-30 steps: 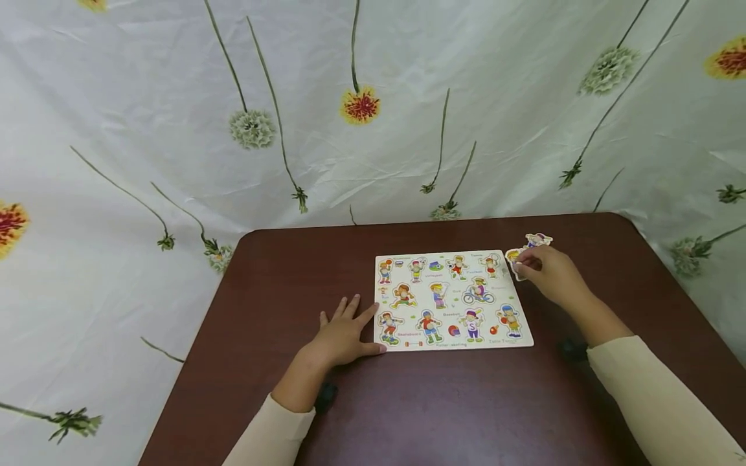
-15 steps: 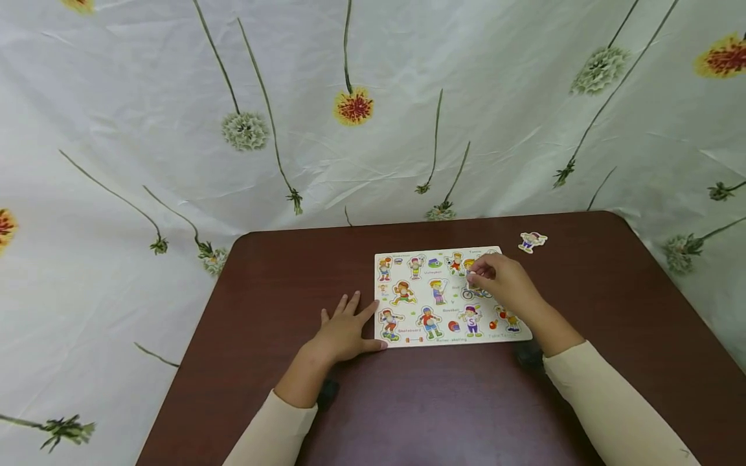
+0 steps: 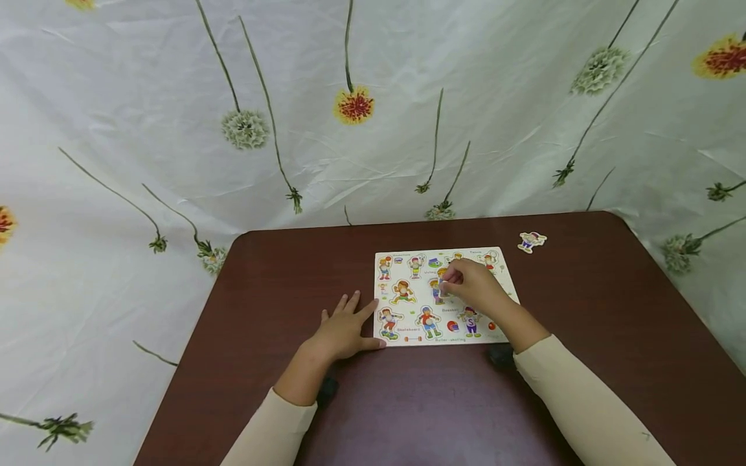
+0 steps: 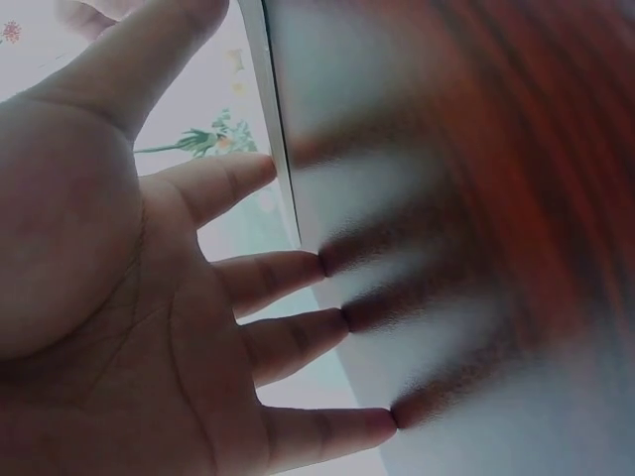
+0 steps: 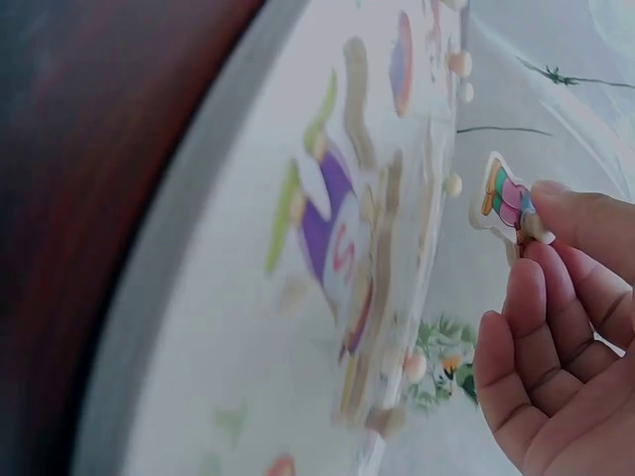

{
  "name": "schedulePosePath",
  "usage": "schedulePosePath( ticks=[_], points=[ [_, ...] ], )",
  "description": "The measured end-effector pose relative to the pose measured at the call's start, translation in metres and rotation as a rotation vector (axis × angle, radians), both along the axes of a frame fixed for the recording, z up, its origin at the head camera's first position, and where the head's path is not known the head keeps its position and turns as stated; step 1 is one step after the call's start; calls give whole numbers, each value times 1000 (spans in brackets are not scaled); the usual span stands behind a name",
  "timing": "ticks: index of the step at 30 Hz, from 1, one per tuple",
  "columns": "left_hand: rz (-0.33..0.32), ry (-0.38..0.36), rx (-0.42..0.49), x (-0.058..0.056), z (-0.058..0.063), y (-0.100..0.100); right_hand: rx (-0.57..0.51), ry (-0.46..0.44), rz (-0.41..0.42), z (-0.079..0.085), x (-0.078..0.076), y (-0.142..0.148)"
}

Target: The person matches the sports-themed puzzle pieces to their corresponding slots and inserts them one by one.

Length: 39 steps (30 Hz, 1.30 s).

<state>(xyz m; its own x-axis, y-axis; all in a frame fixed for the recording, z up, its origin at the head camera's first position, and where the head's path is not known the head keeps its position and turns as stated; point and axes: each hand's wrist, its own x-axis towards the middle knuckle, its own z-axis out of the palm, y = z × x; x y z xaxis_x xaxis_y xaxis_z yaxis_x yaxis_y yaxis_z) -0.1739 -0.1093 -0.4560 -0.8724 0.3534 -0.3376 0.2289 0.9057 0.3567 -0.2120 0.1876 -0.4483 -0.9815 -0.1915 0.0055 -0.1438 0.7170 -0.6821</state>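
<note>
A white wooden peg puzzle board [image 3: 421,299] with colourful sports figures lies on the table. My left hand [image 3: 340,333] rests at its left edge with fingers spread, thumb and index finger touching the edge. In the left wrist view the fingertips [image 4: 372,423] press the tabletop. Over the middle of the board, my right hand [image 3: 479,288] pinches a puzzle piece [image 5: 504,203] by its knob between thumb and fingers. The right wrist view shows this piece, pink and green, held clear of the board. Part of the board's right side is hidden under the right hand.
A loose figure piece [image 3: 531,242] lies on the dark brown table [image 3: 280,272], beyond the board's upper right corner. Several pegs [image 5: 454,185] stick up from the board. Behind the table hangs a white flowered cloth [image 3: 396,162].
My right hand has picked up one of the two pieces at the right and carried it left over the board to the middle. The left hand has stayed at the board's edge.
</note>
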Motion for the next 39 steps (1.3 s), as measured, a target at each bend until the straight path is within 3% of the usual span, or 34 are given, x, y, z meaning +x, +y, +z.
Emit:
schedulePosePath(
  ticks=[14,25,39],
  points=[
    [-6,4,5,-1,1,0,90,-73,64,-11,-10,-12],
    [-8,11,10,0,0,0,181,-80,121,-14,-17,-12],
    [0,6,5,1,-2,-2,166,-97,112,-14,-15,-15]
  ],
)
